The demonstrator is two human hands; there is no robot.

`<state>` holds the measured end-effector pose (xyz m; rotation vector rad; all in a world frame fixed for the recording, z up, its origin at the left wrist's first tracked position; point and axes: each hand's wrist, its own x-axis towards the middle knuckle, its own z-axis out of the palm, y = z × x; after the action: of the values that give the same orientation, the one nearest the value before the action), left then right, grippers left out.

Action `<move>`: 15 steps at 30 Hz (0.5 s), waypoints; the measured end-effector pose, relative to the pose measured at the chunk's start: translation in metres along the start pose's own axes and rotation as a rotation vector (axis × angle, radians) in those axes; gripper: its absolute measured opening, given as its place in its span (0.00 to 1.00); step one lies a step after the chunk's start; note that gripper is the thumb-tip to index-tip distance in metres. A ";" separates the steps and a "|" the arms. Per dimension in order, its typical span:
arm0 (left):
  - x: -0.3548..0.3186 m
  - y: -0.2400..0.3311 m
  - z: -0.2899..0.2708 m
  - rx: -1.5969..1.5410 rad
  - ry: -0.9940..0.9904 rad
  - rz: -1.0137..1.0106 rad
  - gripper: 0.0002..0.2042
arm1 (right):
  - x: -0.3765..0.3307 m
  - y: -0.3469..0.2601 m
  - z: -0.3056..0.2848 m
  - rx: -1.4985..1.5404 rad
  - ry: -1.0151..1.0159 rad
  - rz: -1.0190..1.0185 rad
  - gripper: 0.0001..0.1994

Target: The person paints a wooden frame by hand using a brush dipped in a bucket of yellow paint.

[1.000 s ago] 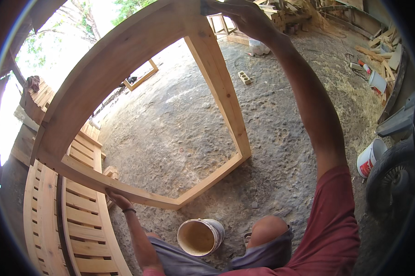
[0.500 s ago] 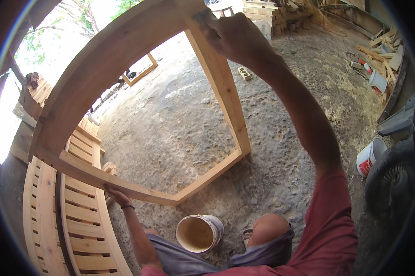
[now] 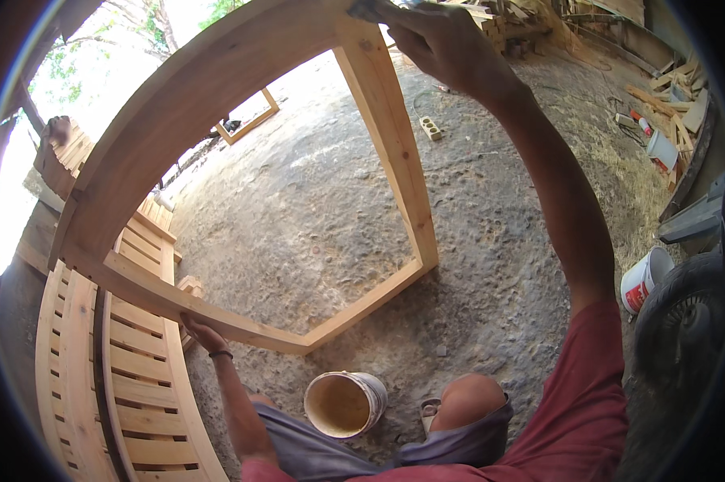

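Observation:
A large pale wooden frame (image 3: 378,136) stands tilted up before me, its wide board running from the left to the top. My left hand (image 3: 206,336) grips its lower left rail, thumb at the near side and fingers partly hidden behind the wood. At the top corner, my right hand (image 3: 443,48) is closed over a small dark grey piece (image 3: 370,10) pressed to the wood; its kind is unclear at the picture's edge. Below the frame, between my legs, a whitish bucket (image 3: 346,404) stands on the ground.
Slatted wooden panels (image 3: 149,398) lie along my left side. On the rough ground beyond are a block with holes (image 3: 431,128) and a smaller wooden frame (image 3: 251,120). To the right stand a white bucket (image 3: 646,278), a wheel (image 3: 684,317) and wood scraps (image 3: 684,104).
My right hand has slid a little outward and right along the frame's top corner, with the dark piece under it. The left hand keeps its hold on the lower rail.

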<state>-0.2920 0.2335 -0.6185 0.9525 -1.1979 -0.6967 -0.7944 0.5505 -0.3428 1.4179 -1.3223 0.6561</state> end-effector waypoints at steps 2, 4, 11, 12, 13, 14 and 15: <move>-0.001 0.003 0.001 -0.017 0.003 -0.008 0.35 | 0.001 0.007 0.007 0.041 0.099 -0.065 0.15; -0.001 0.005 0.002 -0.017 -0.036 -0.028 0.35 | -0.003 0.014 0.011 0.043 0.040 0.023 0.16; 0.002 0.001 0.001 0.003 0.042 0.001 0.35 | -0.004 0.005 0.004 0.178 0.018 0.090 0.11; 0.002 0.001 0.001 -0.001 0.009 0.013 0.35 | -0.002 -0.003 0.002 0.143 -0.027 0.133 0.10; 0.002 0.001 0.001 -0.020 -0.018 -0.010 0.35 | 0.001 -0.010 0.001 0.107 -0.073 0.175 0.09; 0.002 0.002 0.002 -0.052 -0.036 0.003 0.35 | 0.000 -0.018 -0.004 0.133 -0.146 0.174 0.12; 0.002 0.003 0.002 -0.064 -0.062 -0.035 0.36 | 0.000 -0.025 -0.006 0.081 -0.130 0.189 0.12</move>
<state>-0.2937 0.2326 -0.6143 0.9064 -1.2090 -0.7933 -0.7694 0.5527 -0.3488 1.4313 -1.5614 0.7599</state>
